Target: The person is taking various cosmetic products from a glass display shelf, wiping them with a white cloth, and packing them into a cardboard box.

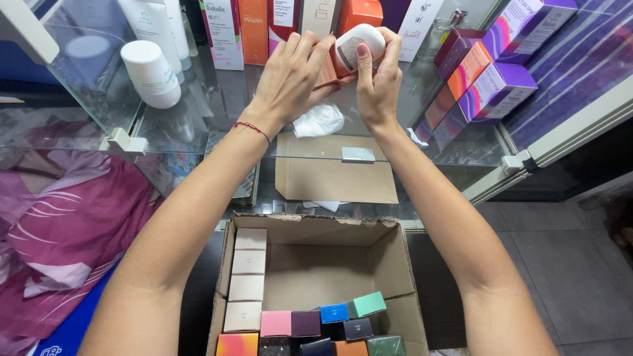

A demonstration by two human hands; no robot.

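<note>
Both my hands are raised over a glass shelf (217,105), holding one small item together. My left hand (290,76) grips a small orange box (328,69) from the left side. My right hand (377,76) holds a white rounded bottle (359,41) at the box's open end, thumb pressed on its front. The bottle sits partly inside the orange box. A crumpled white wrapper (318,120) lies on the glass just below my hands.
An open cardboard box (395,264) below holds beige and coloured small boxes (245,288). White bottles (150,72) stand at the left of the shelf, tall cartons (254,29) at the back, purple and orange boxes (494,89) at the right. A flat cardboard sheet (330,178) lies beneath the glass.
</note>
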